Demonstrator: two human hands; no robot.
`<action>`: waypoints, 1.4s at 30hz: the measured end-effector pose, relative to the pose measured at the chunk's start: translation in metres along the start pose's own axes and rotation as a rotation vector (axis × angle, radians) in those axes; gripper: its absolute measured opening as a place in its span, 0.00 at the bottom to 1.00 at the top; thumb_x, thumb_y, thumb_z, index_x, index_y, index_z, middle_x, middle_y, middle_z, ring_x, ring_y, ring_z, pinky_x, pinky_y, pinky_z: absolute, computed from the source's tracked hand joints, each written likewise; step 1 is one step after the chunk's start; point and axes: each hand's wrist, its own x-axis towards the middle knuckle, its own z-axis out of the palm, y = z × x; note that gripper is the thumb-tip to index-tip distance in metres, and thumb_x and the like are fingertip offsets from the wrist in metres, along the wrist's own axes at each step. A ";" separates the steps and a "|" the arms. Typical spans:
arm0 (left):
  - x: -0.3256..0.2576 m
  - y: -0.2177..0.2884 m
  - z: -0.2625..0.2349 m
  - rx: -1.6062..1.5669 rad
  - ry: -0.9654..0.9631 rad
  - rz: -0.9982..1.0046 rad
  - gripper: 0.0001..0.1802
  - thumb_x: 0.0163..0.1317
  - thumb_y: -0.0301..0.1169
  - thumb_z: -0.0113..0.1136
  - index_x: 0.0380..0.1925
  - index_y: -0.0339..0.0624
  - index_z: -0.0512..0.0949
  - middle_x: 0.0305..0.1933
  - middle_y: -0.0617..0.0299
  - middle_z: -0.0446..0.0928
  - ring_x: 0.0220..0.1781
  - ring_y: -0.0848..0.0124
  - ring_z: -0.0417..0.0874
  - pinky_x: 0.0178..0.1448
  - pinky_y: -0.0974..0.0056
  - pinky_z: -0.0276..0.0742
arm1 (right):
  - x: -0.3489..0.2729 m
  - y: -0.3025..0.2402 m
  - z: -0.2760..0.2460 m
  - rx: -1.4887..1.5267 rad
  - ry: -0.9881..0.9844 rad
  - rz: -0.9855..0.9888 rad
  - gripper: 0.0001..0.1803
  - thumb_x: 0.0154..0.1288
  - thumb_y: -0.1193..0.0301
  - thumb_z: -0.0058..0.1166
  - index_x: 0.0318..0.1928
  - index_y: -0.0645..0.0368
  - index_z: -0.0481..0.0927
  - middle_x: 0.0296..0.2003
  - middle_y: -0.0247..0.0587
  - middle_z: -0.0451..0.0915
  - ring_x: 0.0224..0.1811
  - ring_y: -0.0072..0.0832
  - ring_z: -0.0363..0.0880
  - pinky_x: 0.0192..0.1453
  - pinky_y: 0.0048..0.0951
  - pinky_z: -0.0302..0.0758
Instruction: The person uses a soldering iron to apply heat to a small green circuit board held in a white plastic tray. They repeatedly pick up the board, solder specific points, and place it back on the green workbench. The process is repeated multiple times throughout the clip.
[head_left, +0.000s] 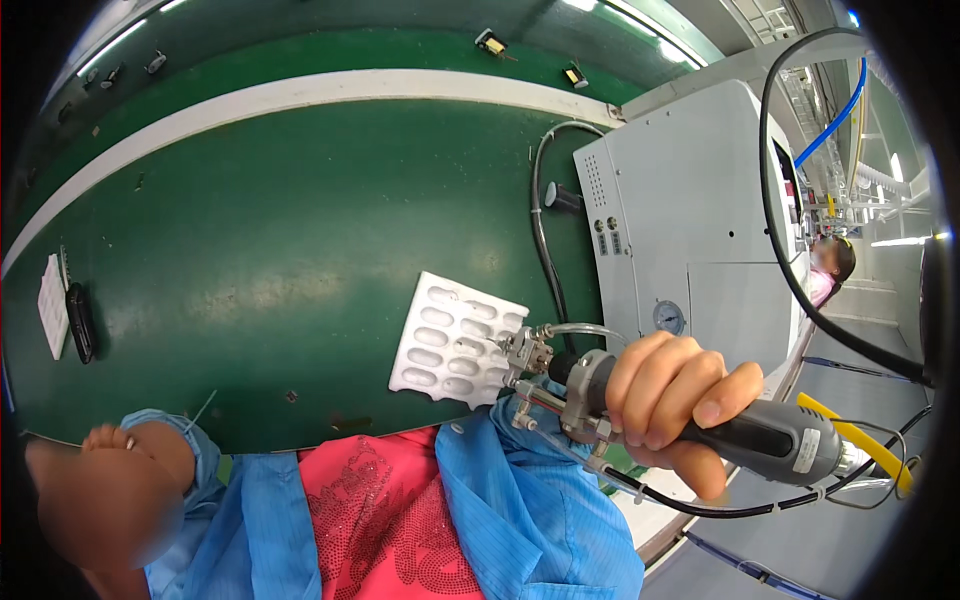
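Observation:
My right hand (680,400) is wrapped round the dark grey body of a powered screwdriver (770,440), held level above the bench's right front edge. Metal clamps, fittings and a thin air tube crowd its front end, which points left. That end overlaps the right side of a white tray (432,338) with rows of oval recesses; whether they touch I cannot tell. At the lower left, my left hand (108,438) is close to my body, its visible fingertips curled together. The rest of it is blurred, and what it holds, if anything, is hidden.
A large light-grey machine (680,200) with a round gauge (668,317) stands on the right of the green bench (260,220). A black cable (540,230) runs beside it. At far left lie a black case-like object (80,322) and a white board (53,308). Small parts (491,42) sit beyond the white rail.

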 end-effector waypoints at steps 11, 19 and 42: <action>-0.023 -0.289 -0.011 0.694 -0.402 -0.578 0.15 0.63 0.29 0.63 0.49 0.38 0.79 0.52 0.52 0.80 0.52 0.58 0.81 0.58 0.59 0.75 | 0.001 -0.015 -0.001 0.058 0.048 -0.020 0.23 0.61 0.61 0.69 0.38 0.65 0.69 0.18 0.37 0.74 0.15 0.26 0.74 0.18 0.27 0.73; 0.030 -0.441 -0.032 0.863 -0.551 -0.415 0.28 0.58 0.27 0.64 0.61 0.39 0.71 0.65 0.48 0.72 0.67 0.51 0.71 0.72 0.55 0.67 | 0.002 -0.027 -0.010 0.084 0.060 0.012 0.16 0.63 0.71 0.67 0.35 0.66 0.70 0.20 0.41 0.74 0.15 0.32 0.75 0.20 0.31 0.75; -0.089 -0.194 0.063 0.455 -0.504 -0.497 0.13 0.59 0.27 0.66 0.45 0.38 0.82 0.40 0.54 0.83 0.41 0.57 0.83 0.47 0.58 0.77 | -0.012 -0.020 -0.017 -0.006 -0.042 0.018 0.27 0.60 0.55 0.69 0.43 0.59 0.67 0.24 0.34 0.73 0.19 0.25 0.74 0.21 0.25 0.73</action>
